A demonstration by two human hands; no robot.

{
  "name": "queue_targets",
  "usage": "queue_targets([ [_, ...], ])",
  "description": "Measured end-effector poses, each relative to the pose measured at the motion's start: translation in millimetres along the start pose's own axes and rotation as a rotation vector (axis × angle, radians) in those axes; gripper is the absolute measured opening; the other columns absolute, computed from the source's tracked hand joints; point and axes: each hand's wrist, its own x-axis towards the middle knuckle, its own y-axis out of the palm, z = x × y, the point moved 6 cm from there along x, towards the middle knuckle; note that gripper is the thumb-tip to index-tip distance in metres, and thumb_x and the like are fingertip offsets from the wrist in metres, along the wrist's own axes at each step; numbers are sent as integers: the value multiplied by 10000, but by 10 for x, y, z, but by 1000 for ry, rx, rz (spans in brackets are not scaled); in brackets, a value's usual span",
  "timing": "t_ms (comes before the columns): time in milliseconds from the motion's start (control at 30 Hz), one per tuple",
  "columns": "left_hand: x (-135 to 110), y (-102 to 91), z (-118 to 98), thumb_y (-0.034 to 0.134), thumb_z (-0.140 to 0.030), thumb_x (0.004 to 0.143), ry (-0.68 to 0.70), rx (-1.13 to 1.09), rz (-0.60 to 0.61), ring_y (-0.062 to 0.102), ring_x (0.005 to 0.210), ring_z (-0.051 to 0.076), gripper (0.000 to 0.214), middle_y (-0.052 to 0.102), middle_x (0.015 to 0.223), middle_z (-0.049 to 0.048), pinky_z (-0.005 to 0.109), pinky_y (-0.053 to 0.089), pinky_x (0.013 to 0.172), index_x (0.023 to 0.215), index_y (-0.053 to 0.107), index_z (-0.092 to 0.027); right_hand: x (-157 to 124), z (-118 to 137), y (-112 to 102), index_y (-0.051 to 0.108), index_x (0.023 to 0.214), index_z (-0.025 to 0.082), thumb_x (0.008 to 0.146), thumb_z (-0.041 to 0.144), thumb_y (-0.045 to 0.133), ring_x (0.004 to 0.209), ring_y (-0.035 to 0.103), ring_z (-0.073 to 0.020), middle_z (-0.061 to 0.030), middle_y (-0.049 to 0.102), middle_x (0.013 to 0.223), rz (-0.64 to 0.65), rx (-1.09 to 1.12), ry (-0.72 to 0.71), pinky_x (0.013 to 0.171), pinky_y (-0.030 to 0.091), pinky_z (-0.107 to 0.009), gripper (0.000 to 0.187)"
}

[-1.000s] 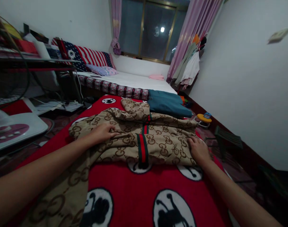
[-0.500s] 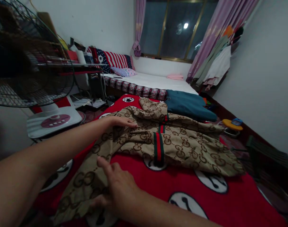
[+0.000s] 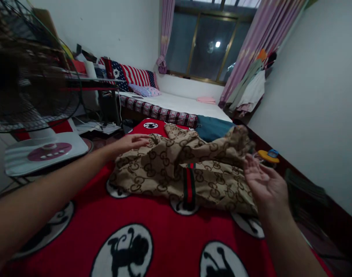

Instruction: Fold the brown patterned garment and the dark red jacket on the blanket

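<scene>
A tan jacket [image 3: 164, 173] with a brown monogram print and green-red-green stripes lies folded over in a long heap. Its far left end is touched by my left hand [image 3: 132, 142], fingers stretched out flat. One sleeve now lies across the top of the heap, and its blurred cuff [image 3: 241, 140] is raised in the air at the right. Just below that cuff is my right hand [image 3: 265, 182], palm turned up and fingers extended, with nothing visibly gripped. Beneath the jacket spreads a red blanket [image 3: 164, 238] with white circles and dark animal figures.
Behind the jacket lies a folded teal garment [image 3: 212, 129], close to a bed [image 3: 176, 100] with a white sheet. A fan [image 3: 34, 77] and a cluttered desk [image 3: 92, 80] stand at the left. At the right are a yellow stool [image 3: 267, 156] and hanging clothes [image 3: 251, 90].
The sleeve that lay toward me at the lower left has swung over to the right across the jacket. My right hand moved from lower left to the right side. My left hand stays at the jacket's left end.
</scene>
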Motion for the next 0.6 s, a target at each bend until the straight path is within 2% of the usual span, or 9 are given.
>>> queue_targets([
  [67,-50,270,-27,625,-707,668,34,116,68,598,1160,294,858,637,1276,135,361,489,939,1328,555,-164,133,-318,-504,564,848,229,682,128,534,1044,651,-178,-67,664,1031,-140,-77,162,879,584,-351,197],
  [100,-62,400,-43,626,-688,673,60,174,82,580,1188,297,851,619,1304,131,361,470,970,1338,550,-162,156,-454,-687,560,853,231,693,141,553,984,669,-174,-62,664,1003,-167,-124,198,834,598,-334,183],
  [167,-46,605,-68,620,-645,695,104,270,53,540,1240,303,819,579,1358,123,366,425,1027,1350,544,-160,158,-654,-905,557,865,233,685,161,593,875,687,-173,-52,666,944,-157,-185,224,742,615,-310,197],
  [233,17,732,-68,615,-620,709,114,319,-27,519,1261,312,801,562,1376,128,376,393,1057,1351,542,-147,145,-746,-965,562,875,225,642,155,642,810,689,-165,-47,666,910,-123,-211,211,681,611,-277,257],
  [333,136,860,-25,593,-587,752,77,323,-152,556,1211,308,705,609,1319,124,372,413,1024,1300,583,-144,178,-742,-865,578,875,206,589,154,692,784,686,-160,-48,664,897,-76,-266,159,655,597,-249,312],
  [433,190,1010,37,527,-522,838,57,362,-249,622,1091,282,520,691,1174,93,348,457,924,1216,635,-182,328,-688,-626,591,888,205,588,205,706,805,684,-175,-47,647,908,-2,-402,56,664,597,-270,321],
  [600,154,1205,192,437,-534,898,-33,535,-330,656,962,271,429,728,1001,85,300,452,762,1078,685,-234,755,-650,-156,600,974,183,652,237,604,853,676,-225,-86,640,1010,89,-872,-151,675,596,-345,327],
])
